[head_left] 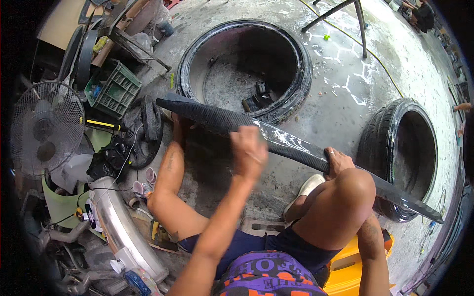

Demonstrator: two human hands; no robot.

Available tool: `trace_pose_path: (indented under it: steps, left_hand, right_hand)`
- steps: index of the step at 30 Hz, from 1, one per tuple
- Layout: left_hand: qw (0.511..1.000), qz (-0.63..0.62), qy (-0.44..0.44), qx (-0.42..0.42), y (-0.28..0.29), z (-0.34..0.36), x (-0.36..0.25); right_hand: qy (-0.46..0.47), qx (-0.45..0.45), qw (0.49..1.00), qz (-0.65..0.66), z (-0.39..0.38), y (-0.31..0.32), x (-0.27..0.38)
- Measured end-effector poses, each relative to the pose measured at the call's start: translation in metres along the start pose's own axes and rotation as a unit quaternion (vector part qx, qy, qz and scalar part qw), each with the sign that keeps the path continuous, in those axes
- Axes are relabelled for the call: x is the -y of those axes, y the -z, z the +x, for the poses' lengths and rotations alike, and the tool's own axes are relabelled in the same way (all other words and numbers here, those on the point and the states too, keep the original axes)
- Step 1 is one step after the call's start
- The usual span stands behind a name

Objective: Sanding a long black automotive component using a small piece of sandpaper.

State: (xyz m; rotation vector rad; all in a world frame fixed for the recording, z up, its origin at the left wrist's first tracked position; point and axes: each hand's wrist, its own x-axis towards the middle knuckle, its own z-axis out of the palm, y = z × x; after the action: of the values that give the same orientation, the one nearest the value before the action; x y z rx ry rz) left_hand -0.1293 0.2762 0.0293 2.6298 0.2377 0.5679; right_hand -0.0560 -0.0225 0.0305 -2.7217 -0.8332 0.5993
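Observation:
A long, narrow, glossy black carbon-fibre strip slants across in front of me, its left end by the near rim of a big tyre. My right hand grips its near edge just beyond my raised right knee, fingers over the top. Over the strip's middle, my left hand is curled closed and blurred by motion. Whatever it might hold is hidden. The right end of the strip passes in front of another tyre.
The large tyre lies flat ahead, dark pieces inside. A second tyre stands at the right. On the left are a fan, a green crate and a silver metal pipe. A yellow plastic object is beneath me.

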Motion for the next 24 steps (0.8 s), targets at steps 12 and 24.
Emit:
trace_pose_path:
  steps: [12, 24]
  left_hand:
    - [0.995, -0.035, 0.017, 0.091, -0.016, -0.014, -0.03]
    - [0.997, -0.011, 0.023, -0.075, 0.025, 0.035, 0.045]
  right_hand:
    - [0.003, 0.002, 1.0, 0.001, 0.0, -0.005, -0.004]
    - [-0.01, -0.09, 0.996, -0.017, -0.009, 0.001, -0.006]
